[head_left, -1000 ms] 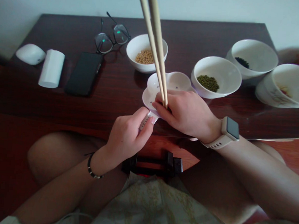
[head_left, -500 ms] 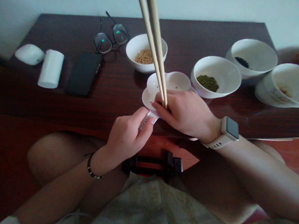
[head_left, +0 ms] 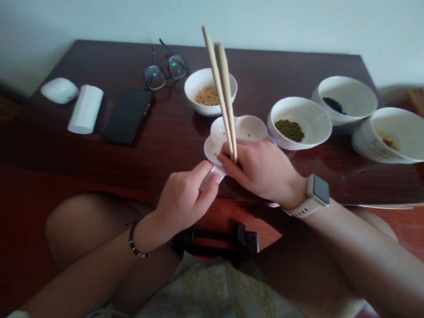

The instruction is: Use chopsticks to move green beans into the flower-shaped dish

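Observation:
My left hand (head_left: 189, 194) is closed around the short handle of a white, flower-shaped dish (head_left: 252, 125) at the table's front edge. A pair of wooden chopsticks (head_left: 221, 96) slants up and away from my closed right hand (head_left: 260, 169), which rests over the dish's near right side and hides part of it. Small dark spots show on the dish's inner surface. Behind the dish stands a white bowl (head_left: 191, 89) of tan beans (head_left: 207, 95). To the right, another white bowl (head_left: 314, 125) contains green beans (head_left: 290, 130).
Farther right are a bowl (head_left: 359, 99) with black beans (head_left: 334, 105) and a bowl (head_left: 413, 139) with pale and reddish bits. Glasses (head_left: 155, 77), a black phone (head_left: 127, 116), a white cylinder (head_left: 85, 109) and a rounded white object (head_left: 59, 90) lie left on the dark table (head_left: 169, 141).
The view has shifted, so the table and bowls appear lower and the chopsticks' upper ends now show. Both hands keep their hold on the dish handle and chopsticks.

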